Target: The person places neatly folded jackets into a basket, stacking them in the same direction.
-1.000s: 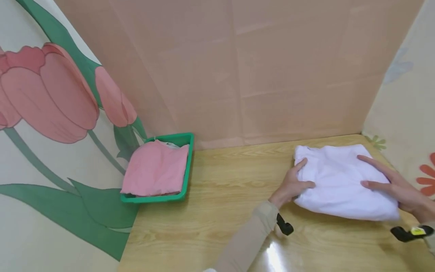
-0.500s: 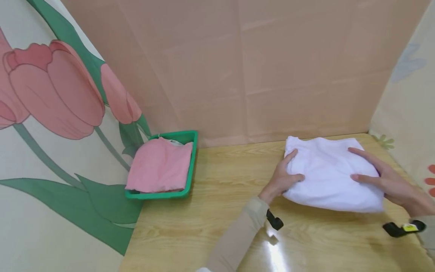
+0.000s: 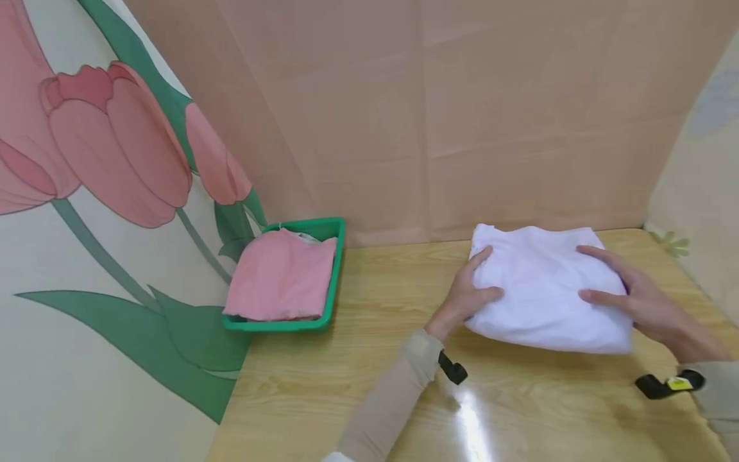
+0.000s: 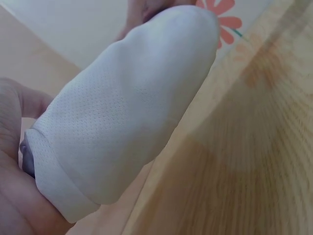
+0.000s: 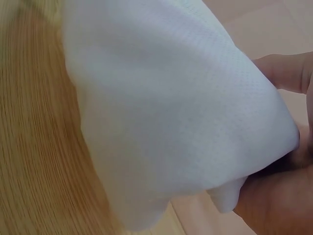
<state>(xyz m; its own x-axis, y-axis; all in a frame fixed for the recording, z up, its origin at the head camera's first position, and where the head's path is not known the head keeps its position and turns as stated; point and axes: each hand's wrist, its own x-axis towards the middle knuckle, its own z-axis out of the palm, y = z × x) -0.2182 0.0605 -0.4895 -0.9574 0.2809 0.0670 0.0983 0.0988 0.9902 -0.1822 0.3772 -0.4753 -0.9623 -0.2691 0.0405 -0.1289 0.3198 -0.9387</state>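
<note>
A folded white cloth garment (image 3: 543,289) is held between two hands over the right half of the table, its fabric finely perforated in the left wrist view. My left hand (image 3: 464,295) grips its left edge, thumb and a finger on top. On the opposite edge, my right hand (image 3: 641,298) holds it with the thumb and a finger spread over the upper face. The other fingers are hidden beneath the cloth. In the left wrist view the folded bundle (image 4: 122,107) is raised above the wood surface; the right wrist view shows its draping underside (image 5: 171,122).
A green plastic basket (image 3: 337,276) stands at the table's back left, against the wall painted with tulips. Folded pink cloth (image 3: 283,276) fills it, with some whitish fabric behind. The wooden table (image 3: 369,385) meets a brown-covered back wall (image 3: 369,128).
Both hands have carried the white garment leftward, closer to the basket. The head view has turned slightly right, so the basket and wall appear shifted right.
</note>
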